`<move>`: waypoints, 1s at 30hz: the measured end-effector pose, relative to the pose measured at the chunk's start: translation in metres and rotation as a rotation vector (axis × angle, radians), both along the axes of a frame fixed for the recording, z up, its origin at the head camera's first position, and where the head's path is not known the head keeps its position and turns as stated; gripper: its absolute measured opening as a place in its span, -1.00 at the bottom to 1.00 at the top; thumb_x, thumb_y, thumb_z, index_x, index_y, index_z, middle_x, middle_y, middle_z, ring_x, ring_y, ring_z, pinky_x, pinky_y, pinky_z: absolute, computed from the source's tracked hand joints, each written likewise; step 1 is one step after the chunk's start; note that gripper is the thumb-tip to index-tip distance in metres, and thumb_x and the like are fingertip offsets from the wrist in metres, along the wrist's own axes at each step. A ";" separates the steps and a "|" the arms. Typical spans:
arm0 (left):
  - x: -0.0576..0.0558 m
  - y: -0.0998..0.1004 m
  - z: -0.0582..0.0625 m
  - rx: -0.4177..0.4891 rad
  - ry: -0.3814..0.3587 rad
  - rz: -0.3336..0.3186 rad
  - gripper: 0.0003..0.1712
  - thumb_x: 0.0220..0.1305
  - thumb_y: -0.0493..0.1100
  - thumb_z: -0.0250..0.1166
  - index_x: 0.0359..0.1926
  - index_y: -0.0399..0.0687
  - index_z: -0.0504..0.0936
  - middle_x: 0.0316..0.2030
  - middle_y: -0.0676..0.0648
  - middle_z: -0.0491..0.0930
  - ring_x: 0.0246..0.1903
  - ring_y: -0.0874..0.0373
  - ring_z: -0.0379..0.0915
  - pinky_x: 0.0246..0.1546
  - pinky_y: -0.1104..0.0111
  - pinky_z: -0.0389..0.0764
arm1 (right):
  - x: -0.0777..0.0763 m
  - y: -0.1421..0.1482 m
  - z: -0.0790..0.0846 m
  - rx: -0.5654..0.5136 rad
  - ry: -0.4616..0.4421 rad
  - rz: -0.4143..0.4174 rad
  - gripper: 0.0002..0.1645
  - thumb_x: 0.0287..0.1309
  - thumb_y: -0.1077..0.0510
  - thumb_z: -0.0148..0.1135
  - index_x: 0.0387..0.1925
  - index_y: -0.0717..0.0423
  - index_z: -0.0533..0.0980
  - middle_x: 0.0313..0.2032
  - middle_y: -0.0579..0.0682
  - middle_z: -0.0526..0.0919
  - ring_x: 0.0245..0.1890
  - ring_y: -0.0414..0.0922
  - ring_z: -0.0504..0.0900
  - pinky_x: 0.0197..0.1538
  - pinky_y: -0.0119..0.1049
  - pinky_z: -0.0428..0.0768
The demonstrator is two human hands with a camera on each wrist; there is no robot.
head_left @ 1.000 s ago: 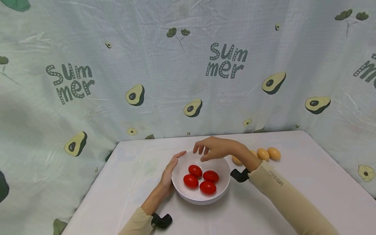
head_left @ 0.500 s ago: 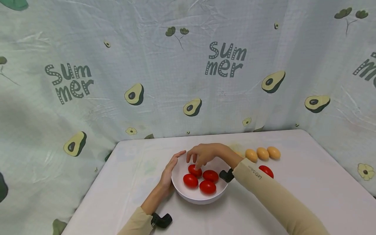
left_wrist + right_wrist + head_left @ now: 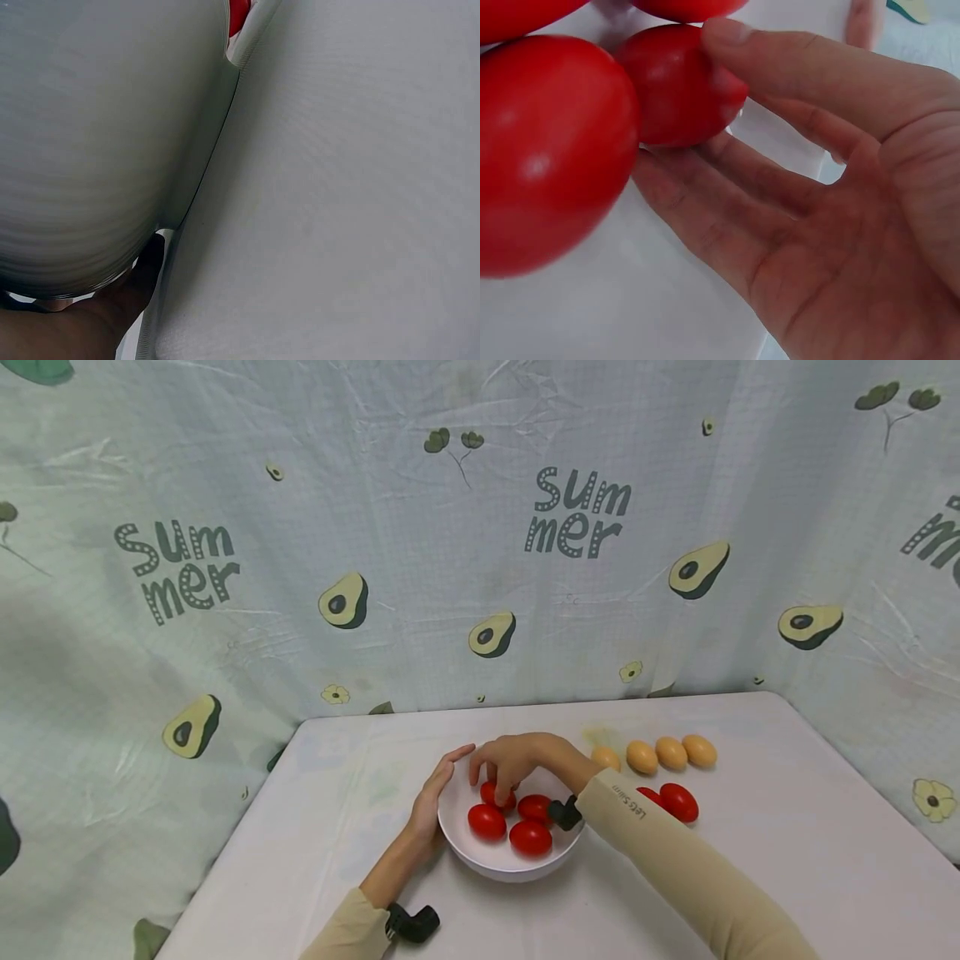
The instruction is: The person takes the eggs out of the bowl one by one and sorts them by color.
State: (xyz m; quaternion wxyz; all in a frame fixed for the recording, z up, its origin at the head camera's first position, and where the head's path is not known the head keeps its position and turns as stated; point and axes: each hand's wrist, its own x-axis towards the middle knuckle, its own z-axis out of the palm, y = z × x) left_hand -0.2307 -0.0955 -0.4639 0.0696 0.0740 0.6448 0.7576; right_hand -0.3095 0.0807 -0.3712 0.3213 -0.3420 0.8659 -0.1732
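A white bowl stands on the table with several glossy red eggs inside. My left hand lies along the bowl's left side, its fingers stretched out against the outer wall; in the left wrist view part of that hand shows below the bowl wall. Reaching down into the bowl, my right hand pinches the red egg farthest back. The right wrist view shows thumb on one side of this egg and fingers on the other. A nearer red egg looms beside it.
Several orange-yellow eggs sit in a row on the white table, behind the right forearm. Two red eggs lie on the table just beyond the right sleeve, one partly hidden. A printed curtain hangs behind the table.
My right hand has come down and left into the bowl and taken hold of the far red egg. Its sleeve now uncovers red eggs on the table. The left hand stays put.
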 end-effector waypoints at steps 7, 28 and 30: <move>-0.001 -0.001 -0.001 -0.004 -0.003 0.001 -0.40 0.64 0.10 -0.27 0.56 0.12 0.25 0.62 -0.01 0.06 0.64 -0.05 -0.14 0.65 -0.05 -0.11 | 0.001 -0.003 -0.003 0.009 -0.006 0.007 -0.48 0.01 0.33 0.52 -0.03 -0.19 0.61 -0.15 -0.06 0.64 -0.14 -0.09 0.62 -0.11 -0.27 0.76; -0.003 0.001 -0.001 -0.023 0.005 0.007 -0.39 0.64 0.13 -0.26 0.56 0.15 0.25 0.62 0.02 0.07 0.62 -0.03 -0.08 0.64 -0.01 -0.01 | 0.001 -0.001 -0.004 0.076 0.072 0.094 -0.56 0.02 0.24 0.54 -0.10 -0.21 0.62 -0.13 -0.13 0.62 -0.10 -0.16 0.58 -0.06 -0.29 0.74; -0.003 0.001 -0.001 -0.024 0.002 0.011 -0.39 0.64 0.13 -0.27 0.56 0.14 0.25 0.62 0.02 0.08 0.62 -0.03 -0.08 0.64 -0.01 -0.02 | 0.001 0.000 -0.001 0.075 0.069 0.093 -0.55 0.02 0.25 0.54 -0.08 -0.20 0.61 -0.12 -0.13 0.62 -0.09 -0.16 0.57 -0.05 -0.28 0.74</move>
